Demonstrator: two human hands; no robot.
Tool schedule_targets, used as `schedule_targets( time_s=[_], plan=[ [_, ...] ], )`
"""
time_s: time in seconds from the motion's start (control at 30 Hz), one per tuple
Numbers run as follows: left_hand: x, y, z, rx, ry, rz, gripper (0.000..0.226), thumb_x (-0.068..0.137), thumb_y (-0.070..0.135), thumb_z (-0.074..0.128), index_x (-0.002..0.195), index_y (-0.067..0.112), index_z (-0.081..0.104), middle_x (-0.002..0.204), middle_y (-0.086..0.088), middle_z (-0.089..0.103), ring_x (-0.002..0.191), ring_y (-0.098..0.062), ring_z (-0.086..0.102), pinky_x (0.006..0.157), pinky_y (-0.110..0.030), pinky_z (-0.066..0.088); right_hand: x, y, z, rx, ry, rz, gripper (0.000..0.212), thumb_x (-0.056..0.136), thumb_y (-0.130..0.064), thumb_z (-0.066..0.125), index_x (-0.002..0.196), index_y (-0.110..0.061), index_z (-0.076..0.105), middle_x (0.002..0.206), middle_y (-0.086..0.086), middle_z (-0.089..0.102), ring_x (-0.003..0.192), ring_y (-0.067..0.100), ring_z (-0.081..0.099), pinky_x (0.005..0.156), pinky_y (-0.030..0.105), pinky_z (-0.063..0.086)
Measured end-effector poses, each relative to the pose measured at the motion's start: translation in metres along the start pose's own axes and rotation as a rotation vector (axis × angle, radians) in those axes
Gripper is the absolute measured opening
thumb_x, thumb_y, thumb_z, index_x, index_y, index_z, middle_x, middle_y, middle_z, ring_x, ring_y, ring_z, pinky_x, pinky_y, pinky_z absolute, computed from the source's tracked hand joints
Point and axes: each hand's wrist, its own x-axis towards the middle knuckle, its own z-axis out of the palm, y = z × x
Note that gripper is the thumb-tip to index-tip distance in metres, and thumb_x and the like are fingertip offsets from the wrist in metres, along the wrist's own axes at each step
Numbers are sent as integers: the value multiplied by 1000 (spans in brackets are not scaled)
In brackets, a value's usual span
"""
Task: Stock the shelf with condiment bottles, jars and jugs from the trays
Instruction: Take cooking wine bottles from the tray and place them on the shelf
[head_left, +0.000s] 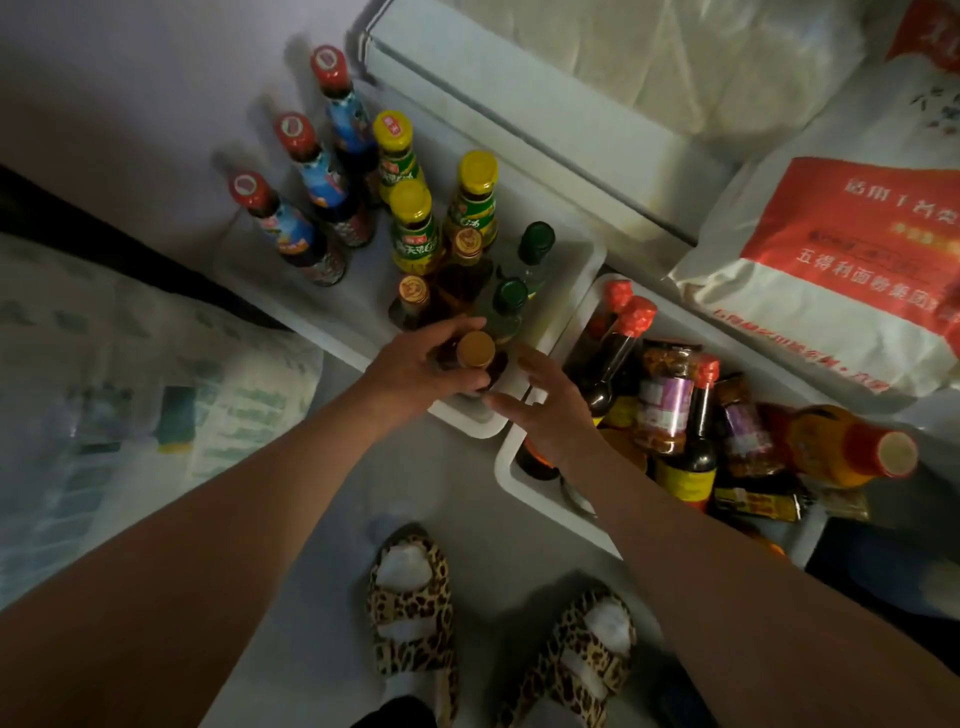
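My left hand (415, 364) is wrapped around a dark bottle with a gold cap (475, 351), standing at the near corner of a white tray (467, 418). My right hand (545, 402) hovers beside it with fingers spread, holding nothing. On that tray stand three red-capped bottles (298, 140), three yellow-capped bottles (410, 205), two green-capped clear bottles (535, 241) and two gold-capped dark bottles (414, 291). To the right, a second white tray (524, 483) holds a heap of dark sauce bottles (693, 431), purple-labelled jars (665, 400) and an orange jug (852, 449) lying on its side.
A white box or shelf edge (519, 104) runs behind the trays. A big flour sack with a red panel (841, 270) leans at the right. Packaged goods (130, 395) lie at the left. My feet in leopard slippers (410, 608) stand on the grey floor.
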Motion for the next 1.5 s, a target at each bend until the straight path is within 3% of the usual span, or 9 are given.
schedule_targets(
  time_s=[0.2, 0.5, 0.67, 0.8, 0.93, 1.13, 1.23, 1.37, 1.5],
  plan=[
    [5, 1, 1, 9, -71, 68, 57, 81, 6, 77, 133, 22, 61, 140, 16, 45, 121, 17, 43, 90, 1, 36, 9, -1, 3, -21, -27, -48, 70, 77, -32, 85, 138, -42, 52, 121, -14, 57, 112, 8, 50, 89, 29, 39],
    [5, 23, 6, 23, -60, 0, 57, 79, 15, 81, 133, 23, 62, 128, 14, 63, 111, 17, 54, 98, -13, 42, 5, -9, -4, -52, -34, -93, 70, 77, -36, 84, 139, -41, 53, 126, -8, 61, 118, 10, 51, 88, 27, 37],
    [-24, 79, 6, 31, -5, 28, 51, 73, 33, 83, 121, 30, 69, 110, 10, 72, 107, -1, 64, 99, -29, 49, -33, -48, -36, 11, -96, -125, 56, 77, -30, 85, 121, -53, 58, 107, -38, 59, 105, -17, 52, 87, 13, 36],
    [-59, 154, -2, -26, 74, 49, 38, 71, 36, 84, 107, 27, 75, 101, 1, 76, 100, -15, 70, 98, -45, 52, -75, -93, -66, 26, -128, -155, 62, 74, -36, 85, 130, -43, 60, 125, -22, 63, 121, -2, 54, 102, 31, 44],
    [-103, 246, -16, -44, 158, 66, 44, 64, 60, 75, 100, 34, 75, 96, 6, 76, 97, -13, 71, 97, -47, 53, -132, -154, -101, 7, -189, -202, 63, 68, -54, 78, 125, -30, 65, 119, -9, 69, 110, 8, 64, 98, 45, 52],
    [-181, 409, -41, -20, 315, 163, 15, 81, 40, 77, 80, 25, 77, 69, 12, 72, 71, -2, 68, 70, -17, 54, -236, -260, -162, 87, -261, -303, 50, 79, -26, 79, 127, -19, 63, 119, 0, 72, 115, 20, 66, 96, 40, 56],
    [-231, 498, -55, 63, 364, 227, 41, 77, 59, 69, 81, 19, 77, 76, 4, 75, 80, -10, 71, 77, -29, 52, -293, -319, -197, 45, -249, -398, 51, 78, -34, 79, 127, -26, 64, 119, -6, 72, 114, 15, 66, 99, 42, 52],
    [-296, 609, -70, 92, 429, 375, 37, 84, 53, 69, 81, 17, 77, 72, 5, 73, 65, -1, 64, 64, -20, 45, -360, -398, -238, 76, -171, -564, 39, 84, -16, 78, 121, -25, 70, 114, -3, 75, 111, 17, 68, 96, 42, 53],
    [-358, 710, -79, 128, 459, 554, 38, 85, 55, 67, 91, 20, 78, 83, 2, 75, 77, -6, 69, 72, -25, 49, -418, -477, -276, 176, -80, -762, 39, 77, -22, 81, 116, -22, 73, 110, 1, 76, 107, 21, 69, 95, 42, 53]
  ],
)
